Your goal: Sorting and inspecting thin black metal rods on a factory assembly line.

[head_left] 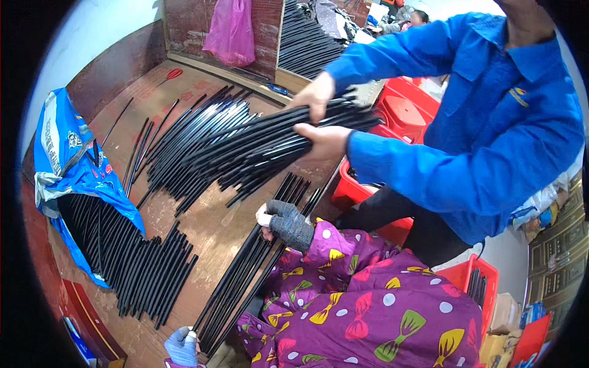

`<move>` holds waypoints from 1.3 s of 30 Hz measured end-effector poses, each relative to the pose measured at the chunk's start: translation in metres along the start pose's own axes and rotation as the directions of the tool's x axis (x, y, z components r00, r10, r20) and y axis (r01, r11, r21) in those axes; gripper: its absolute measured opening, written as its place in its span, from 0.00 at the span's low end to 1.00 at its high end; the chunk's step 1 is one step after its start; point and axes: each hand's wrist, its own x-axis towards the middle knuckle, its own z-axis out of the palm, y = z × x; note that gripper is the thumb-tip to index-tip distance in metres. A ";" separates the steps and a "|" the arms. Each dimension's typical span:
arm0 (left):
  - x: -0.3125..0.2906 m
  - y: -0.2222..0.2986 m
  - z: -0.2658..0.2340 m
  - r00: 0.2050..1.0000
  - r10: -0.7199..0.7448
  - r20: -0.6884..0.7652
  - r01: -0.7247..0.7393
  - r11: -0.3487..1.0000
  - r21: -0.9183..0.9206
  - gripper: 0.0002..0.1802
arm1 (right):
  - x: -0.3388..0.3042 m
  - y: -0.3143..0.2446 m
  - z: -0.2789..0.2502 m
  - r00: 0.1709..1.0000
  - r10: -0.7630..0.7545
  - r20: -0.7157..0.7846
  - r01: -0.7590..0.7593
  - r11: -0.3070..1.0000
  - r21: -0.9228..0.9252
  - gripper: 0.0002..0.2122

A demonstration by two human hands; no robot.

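Observation:
My right hand (287,224), in a grey fingerless glove, is closed on thin black rods (242,270) near their upper ends. These rods slant across the table's near edge beside my purple patterned sleeve. At their lower ends my left hand (181,347), in a lighter grey-blue glove, has its fingers closed at the tip of a rod; its grip is partly hidden. Across from me, a person in a blue jacket (454,116) holds a thick bundle of black rods (270,144) in both hands, above a loose spread of rods (196,132) on the table.
A blue plastic sack (76,153) lies at the left, with many black rods (135,264) spilling from its mouth onto the brown table (159,214). Red crates (399,110) stand by the blue-jacketed person. A red flat-headed tool (174,74) lies far back; a pink bag (230,30) hangs behind.

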 end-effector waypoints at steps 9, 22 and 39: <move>-0.004 0.011 0.001 0.994 0.105 -0.028 -0.098 0.978 0.181 0.08 | 0.000 0.000 0.004 0.999 -0.031 0.019 0.030 0.999 0.022 0.07; 0.001 -0.013 -0.001 0.981 0.185 -0.058 -0.180 0.980 0.080 0.07 | 0.002 -0.001 0.005 0.998 -0.016 0.056 0.016 1.000 0.001 0.06; -0.005 -0.001 -0.001 0.999 0.037 -0.032 -0.036 0.999 0.024 0.08 | 0.007 0.007 -0.009 0.997 -0.009 0.080 0.010 1.000 -0.003 0.05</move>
